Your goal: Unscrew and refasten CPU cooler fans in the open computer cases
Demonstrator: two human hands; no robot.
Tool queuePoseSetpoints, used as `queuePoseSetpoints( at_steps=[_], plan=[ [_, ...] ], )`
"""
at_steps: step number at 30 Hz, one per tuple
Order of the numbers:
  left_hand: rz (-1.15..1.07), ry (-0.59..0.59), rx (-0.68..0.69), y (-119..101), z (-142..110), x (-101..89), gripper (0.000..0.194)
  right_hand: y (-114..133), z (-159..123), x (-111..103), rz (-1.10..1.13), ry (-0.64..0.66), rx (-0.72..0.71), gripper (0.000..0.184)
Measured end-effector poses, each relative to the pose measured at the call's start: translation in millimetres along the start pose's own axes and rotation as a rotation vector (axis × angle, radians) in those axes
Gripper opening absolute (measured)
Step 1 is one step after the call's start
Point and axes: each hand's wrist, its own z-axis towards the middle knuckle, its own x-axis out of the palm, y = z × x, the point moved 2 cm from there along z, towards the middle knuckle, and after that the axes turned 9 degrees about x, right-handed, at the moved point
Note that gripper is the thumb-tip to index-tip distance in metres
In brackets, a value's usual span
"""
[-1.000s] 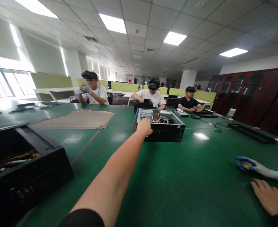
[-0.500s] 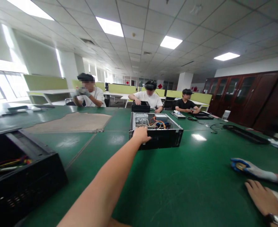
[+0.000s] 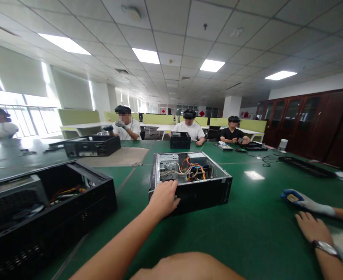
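My left hand (image 3: 164, 197) is closed over the near left top edge of an open black computer case (image 3: 203, 194), thumb against its near wall. The case lies on its side with its top uncovered. Inside show a drive cage (image 3: 168, 159), a power supply (image 3: 197, 157) and bundled cables (image 3: 199, 171). Of my right side, only a blurred stretch of bare skin, seemingly my arm, shows at the bottom edge. My right hand is out of view.
Another open black computer case (image 3: 98, 198) stands close on the left. A third case (image 3: 92, 146) rests on a brown mat (image 3: 127, 155). On the right lie a co-worker's gloved hand (image 3: 305, 202) and a bare hand with a watch (image 3: 312, 227). People sit across the green table (image 3: 264, 229).
The computer case under my left hand has come nearer to me, with the hand still on its edge. A third case now shows on the brown mat. My view has shifted.
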Motion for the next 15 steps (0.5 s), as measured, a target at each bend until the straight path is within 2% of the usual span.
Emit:
queuePoseSetpoints(
  at_steps=[2, 5, 7, 8, 9, 11, 13, 15],
  plan=[
    [-0.013, -0.007, -0.007, -7.0, -30.1, -9.6, 0.037, 56.6, 38.7, 5.3, 0.18, 0.153, -0.041, 0.054],
    [-0.032, -0.017, -0.033, -15.8, -78.0, -23.8, 0.031, 165.9, 103.0, 23.9, 0.52, 0.691, 0.182, 0.031],
    [-0.048, -0.022, -0.058, -20.1, -110.6, -32.6, 0.028, 227.7, 137.2, 29.7, 0.598, 0.748, 0.196, 0.031],
    [-0.057, -0.027, -0.071, -21.8, -126.8, -36.4, 0.027, 248.0, 149.1, 30.7, 0.627, 0.763, 0.223, 0.033],
    [-0.065, -0.038, -0.083, -23.1, -142.8, -39.4, 0.026, 260.4, 158.0, 29.7, 0.655, 0.732, 0.255, 0.033],
    [-0.078, -0.077, -0.097, -24.9, -174.6, -42.4, 0.027, 266.1, 168.3, 25.0, 0.7, 0.637, 0.29, 0.026],
    [-0.081, -0.136, -0.094, -25.0, -205.8, -40.9, 0.029, 257.0, 173.2, 21.2, 0.677, 0.535, 0.26, 0.018],
    [-0.087, -0.189, -0.098, -23.3, -235.3, -36.1, 0.032, 245.9, 176.6, 23.9, 0.555, 0.501, 0.227, 0.021]
  ],
)
